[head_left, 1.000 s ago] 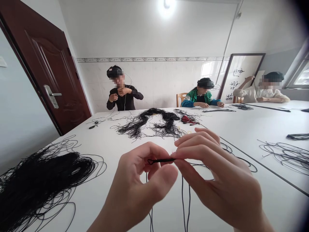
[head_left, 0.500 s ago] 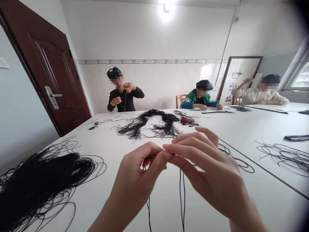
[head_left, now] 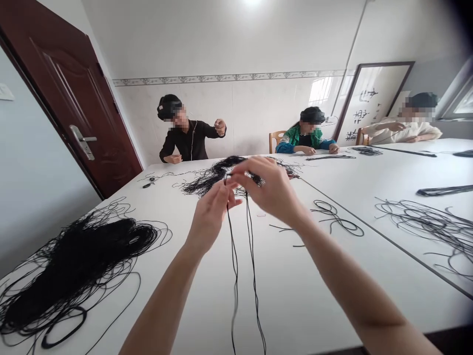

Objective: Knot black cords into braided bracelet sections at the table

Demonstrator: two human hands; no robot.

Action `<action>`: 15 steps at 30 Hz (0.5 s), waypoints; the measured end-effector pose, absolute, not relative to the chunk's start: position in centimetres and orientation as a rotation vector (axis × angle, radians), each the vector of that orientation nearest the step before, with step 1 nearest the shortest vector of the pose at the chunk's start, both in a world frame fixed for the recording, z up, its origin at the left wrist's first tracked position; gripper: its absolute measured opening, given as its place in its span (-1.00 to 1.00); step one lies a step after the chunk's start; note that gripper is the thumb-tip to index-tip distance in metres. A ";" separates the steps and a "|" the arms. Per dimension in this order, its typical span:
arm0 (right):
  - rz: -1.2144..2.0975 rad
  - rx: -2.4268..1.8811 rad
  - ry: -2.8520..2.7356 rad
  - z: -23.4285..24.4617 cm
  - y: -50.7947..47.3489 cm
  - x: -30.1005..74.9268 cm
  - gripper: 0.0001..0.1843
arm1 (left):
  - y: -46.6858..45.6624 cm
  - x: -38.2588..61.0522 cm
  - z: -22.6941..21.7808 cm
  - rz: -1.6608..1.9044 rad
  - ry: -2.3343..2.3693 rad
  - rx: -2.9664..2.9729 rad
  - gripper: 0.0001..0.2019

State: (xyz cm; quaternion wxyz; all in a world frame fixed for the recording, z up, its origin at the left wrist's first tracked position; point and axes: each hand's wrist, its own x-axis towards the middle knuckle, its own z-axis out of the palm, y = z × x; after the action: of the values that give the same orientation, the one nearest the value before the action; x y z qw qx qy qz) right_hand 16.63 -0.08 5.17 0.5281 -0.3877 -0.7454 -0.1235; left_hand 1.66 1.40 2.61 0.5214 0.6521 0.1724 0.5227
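Note:
Black cords [head_left: 254, 266] hang down in two pairs of strands from between my hands, above the white table. My left hand [head_left: 212, 209] pinches the cords near their top, where a small loop shows over the thumb. Beside it, slightly higher, my right hand [head_left: 268, 185] is closed with thumb and forefinger on the upper part of the same cords. The exact crossing of the strands at the fingertips is too small and partly hidden to make out.
A large heap of black cord [head_left: 92, 256] lies at the left, with small scissors [head_left: 149, 183] beyond it. Another cord pile [head_left: 207, 178] is partly behind my hands. Loose cords [head_left: 421, 222] lie right on the white table [head_left: 303, 305]. Several people sit across.
Both hands have moved farther away from me and up in view, still holding the cords, and a small loop now shows. The person in black has lowered one hand and stretched the other out sideways.

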 end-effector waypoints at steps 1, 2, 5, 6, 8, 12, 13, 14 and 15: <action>-0.243 -0.922 -1.781 6.2 0.5 16.6 -0.90 | 1.4 1.8 2.8 1.177 0.346 1.471 -0.60; -0.170 -0.922 -1.783 7.3 1.0 16.5 -0.91 | 1.4 1.9 3.0 1.107 0.284 1.372 -0.62; 0.225 -0.937 -1.738 10.5 2.2 16.3 -0.92 | 1.4 1.7 3.1 1.015 0.193 1.202 -0.70; 0.355 -0.944 -1.701 11.5 2.4 16.3 -0.89 | 1.5 1.5 3.1 1.017 0.193 1.209 -0.72; 0.580 -0.930 -1.623 13.2 2.5 16.3 -0.82 | 1.6 1.0 2.8 1.019 0.208 1.266 -0.74; 0.768 -0.891 -1.584 16.0 2.1 16.6 -0.79 | 1.6 -0.4 1.7 0.954 0.319 1.427 -0.73; 0.757 -0.900 -1.596 16.7 2.0 16.7 -0.79 | 1.6 -0.7 1.4 0.920 0.355 1.470 -0.73; 0.725 -0.914 -1.617 17.4 1.9 16.8 -0.79 | 1.6 -1.1 1.1 0.880 0.390 1.511 -0.73; 0.657 -0.917 -1.650 18.1 1.8 16.8 -0.80 | 1.5 -1.4 0.8 0.839 0.422 1.548 -0.72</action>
State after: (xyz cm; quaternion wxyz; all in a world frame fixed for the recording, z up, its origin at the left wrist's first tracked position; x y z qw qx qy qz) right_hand 16.84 1.83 18.06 0.5410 -0.3859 -0.6943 0.2764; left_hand -1.36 1.51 0.80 0.6175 0.6724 0.1835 0.3645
